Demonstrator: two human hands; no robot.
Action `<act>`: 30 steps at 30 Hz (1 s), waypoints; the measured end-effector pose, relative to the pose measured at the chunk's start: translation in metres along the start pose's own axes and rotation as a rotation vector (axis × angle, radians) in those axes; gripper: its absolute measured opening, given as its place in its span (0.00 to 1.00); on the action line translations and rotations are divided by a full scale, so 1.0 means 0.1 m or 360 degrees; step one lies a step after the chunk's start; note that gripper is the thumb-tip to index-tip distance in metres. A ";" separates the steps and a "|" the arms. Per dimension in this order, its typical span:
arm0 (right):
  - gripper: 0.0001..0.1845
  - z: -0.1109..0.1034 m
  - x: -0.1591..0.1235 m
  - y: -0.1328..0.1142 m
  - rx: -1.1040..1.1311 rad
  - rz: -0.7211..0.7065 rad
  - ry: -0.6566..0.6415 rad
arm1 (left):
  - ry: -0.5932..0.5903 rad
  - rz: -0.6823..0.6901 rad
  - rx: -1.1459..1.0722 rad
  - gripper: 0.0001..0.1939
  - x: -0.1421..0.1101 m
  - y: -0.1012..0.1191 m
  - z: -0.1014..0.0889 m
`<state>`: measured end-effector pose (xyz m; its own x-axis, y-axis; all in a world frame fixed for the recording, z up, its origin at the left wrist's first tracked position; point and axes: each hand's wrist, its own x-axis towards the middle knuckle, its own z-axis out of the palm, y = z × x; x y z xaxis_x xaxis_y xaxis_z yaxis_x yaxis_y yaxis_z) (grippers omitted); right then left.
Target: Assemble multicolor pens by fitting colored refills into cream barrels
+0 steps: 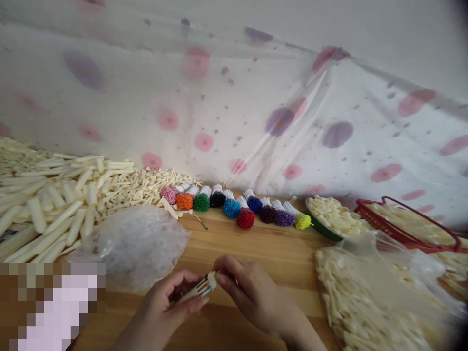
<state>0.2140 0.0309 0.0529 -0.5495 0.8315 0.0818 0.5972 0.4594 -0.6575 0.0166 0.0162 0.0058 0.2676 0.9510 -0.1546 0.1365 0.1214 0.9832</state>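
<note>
Low in the middle, my left hand [164, 302] is wrapped round a white multicolour ballpoint pen [205, 285], which tilts up to the right. Coloured sliders show in slots near its upper end. At that end, the thumb and index finger of my right hand [252, 292] are closed in a pinch; whether a separate small part sits between them is hidden. Beyond my hands lies a row of refill bundles with coloured tips, among them orange [185, 200], red [245, 217] and yellow [302, 220]. A single green-tipped refill [201, 222] lies loose on the wooden table [234, 246].
At left are heaped white pen barrels [54, 209], small cream parts [146, 183] and a clear bag [139, 243] of translucent pieces. On the right stand a green bowl [323, 227], a red basket [380, 224] and a bag of cream parts [369, 297]. A flowered plastic sheet [234, 107] hangs behind.
</note>
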 end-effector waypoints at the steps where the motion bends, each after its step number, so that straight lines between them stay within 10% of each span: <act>1: 0.12 0.01 0.01 0.00 -0.0047 0.0015 -0.0001 | 0.0003 0.0006 0.0006 0.11 0.00 0.00 0.00; 30: 0.12 0.08 0.03 0.01 -0.0048 0.0117 0.0140 | 0.0148 0.0084 0.0143 0.10 0.01 -0.03 -0.01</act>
<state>0.2083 0.0314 0.0470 -0.4511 0.8868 0.1004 0.6521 0.4043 -0.6414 0.0156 0.0171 0.0032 0.1877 0.9782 -0.0892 0.2109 0.0486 0.9763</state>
